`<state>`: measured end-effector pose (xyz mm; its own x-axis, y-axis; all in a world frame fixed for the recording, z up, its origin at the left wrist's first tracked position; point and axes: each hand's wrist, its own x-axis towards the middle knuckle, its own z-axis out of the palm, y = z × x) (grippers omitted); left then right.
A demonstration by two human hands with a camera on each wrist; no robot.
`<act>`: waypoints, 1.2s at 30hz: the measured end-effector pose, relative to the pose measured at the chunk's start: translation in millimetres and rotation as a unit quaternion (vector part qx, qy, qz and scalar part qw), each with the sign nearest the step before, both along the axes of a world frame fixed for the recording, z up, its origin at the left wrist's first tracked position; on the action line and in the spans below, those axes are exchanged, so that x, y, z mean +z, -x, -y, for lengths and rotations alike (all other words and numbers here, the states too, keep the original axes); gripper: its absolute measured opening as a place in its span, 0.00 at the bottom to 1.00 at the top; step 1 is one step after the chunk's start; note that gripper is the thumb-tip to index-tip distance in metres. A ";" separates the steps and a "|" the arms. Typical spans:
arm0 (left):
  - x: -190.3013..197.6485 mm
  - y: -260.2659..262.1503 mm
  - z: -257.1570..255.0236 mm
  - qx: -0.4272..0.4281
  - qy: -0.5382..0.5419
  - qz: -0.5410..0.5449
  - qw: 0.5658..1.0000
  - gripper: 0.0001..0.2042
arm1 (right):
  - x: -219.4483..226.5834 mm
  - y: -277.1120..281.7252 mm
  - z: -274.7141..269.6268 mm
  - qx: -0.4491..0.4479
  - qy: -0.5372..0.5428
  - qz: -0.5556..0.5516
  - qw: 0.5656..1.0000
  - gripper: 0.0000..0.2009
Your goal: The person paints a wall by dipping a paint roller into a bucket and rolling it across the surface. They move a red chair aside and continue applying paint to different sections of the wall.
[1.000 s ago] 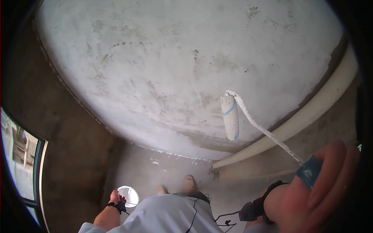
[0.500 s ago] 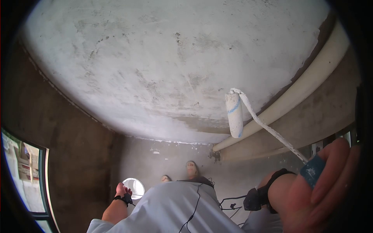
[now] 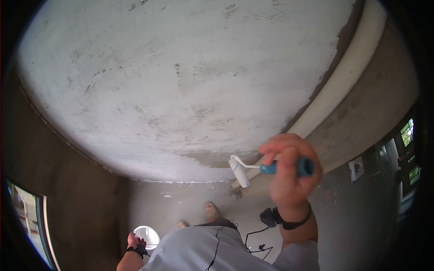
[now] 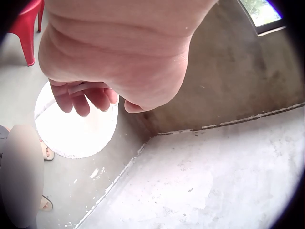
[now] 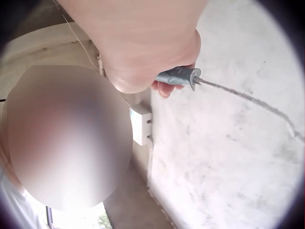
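My right hand (image 3: 291, 171) grips the blue handle (image 5: 178, 76) of a paint roller (image 3: 238, 173), fingers curled round it. The roller's bent, paint-crusted rod leads left to a white sleeve with a blue stripe. In the head view, the sleeve overlaps the lower wall near the pipe's foot. Down at the lower left, my left hand (image 3: 135, 243) holds a white bucket (image 3: 158, 235) by its handle. A white strip of that handle (image 4: 88, 87) lies across the curled fingers in the left wrist view. The bucket's inside looks bright white, its detail washed out.
A patchy white-painted wall (image 3: 158, 90) stands ahead, with a bare grey strip low down. A pale pipe (image 3: 339, 95) runs along its right edge. Left are a brown wall (image 3: 68, 167) and a window (image 3: 27, 212). A red stool (image 4: 28, 33) stands on the floor; cables hang at the waist.
The right hand has swung left and inward with the roller, whose sleeve has come lower and left, seeming farther off. The head view has shifted right. The left hand still holds the bucket.
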<state>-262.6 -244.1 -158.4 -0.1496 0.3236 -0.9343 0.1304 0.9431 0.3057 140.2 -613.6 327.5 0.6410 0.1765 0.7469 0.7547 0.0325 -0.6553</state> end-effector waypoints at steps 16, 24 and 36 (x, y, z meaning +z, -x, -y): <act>-0.8 27.0 -2.3 0.016 -0.004 -0.018 1.000 0.14 | -332.3 -87.5 103.0 -0.119 -0.010 -0.649 0.751 0.13; 13.2 15.8 -8.4 0.034 -0.037 -0.006 0.999 0.20 | -401.1 -73.2 139.9 -0.018 -0.208 -0.755 0.622 0.06; 10.7 -6.0 -26.6 0.017 -0.067 -0.001 0.998 0.17 | -479.6 -69.8 182.6 0.139 -0.205 -0.840 0.482 0.12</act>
<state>-256.6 -217.4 -147.8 -0.1649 0.4410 -0.8822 0.1000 0.8974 0.4298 210.0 -796.2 -152.1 0.3967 0.4890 -0.7769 -0.9015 0.3668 -0.2295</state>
